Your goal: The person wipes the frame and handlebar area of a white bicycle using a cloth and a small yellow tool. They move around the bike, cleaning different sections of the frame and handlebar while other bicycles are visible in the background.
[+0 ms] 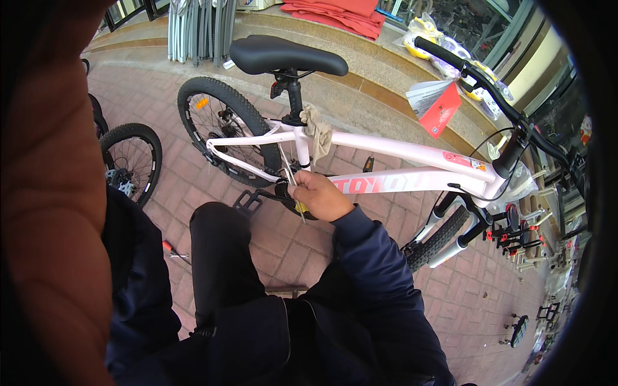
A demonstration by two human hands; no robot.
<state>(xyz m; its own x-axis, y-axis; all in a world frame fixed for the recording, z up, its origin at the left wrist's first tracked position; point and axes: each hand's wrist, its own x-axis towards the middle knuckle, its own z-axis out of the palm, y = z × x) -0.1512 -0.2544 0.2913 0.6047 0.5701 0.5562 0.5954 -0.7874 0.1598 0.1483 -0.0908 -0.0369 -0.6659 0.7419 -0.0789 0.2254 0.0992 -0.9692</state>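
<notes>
A pale pink bicycle (397, 146) stands crosswise before me, its black saddle (283, 55) at the left and its handlebar at the right. My right hand (322, 196) is at the frame's lower middle, close to the crank. Its fingers are closed around a thin pale rod (290, 168), which sticks out above and below the hand; its kind is unclear. A small yellow part (300, 207) shows just under the fingers. My left hand (55, 199) fills the left edge, very near the camera and blurred, so its finger position is hidden. A beige rag (317, 132) hangs over the frame by the seat post.
A red-handled tool (168, 247) lies on the brick paving by my leg. Another bicycle's wheel (133, 161) stands at the left. Stone steps (380, 90) run behind the bicycle, with folded red cloth (335, 14) on them. A red tag (439, 110) hangs from the handlebar.
</notes>
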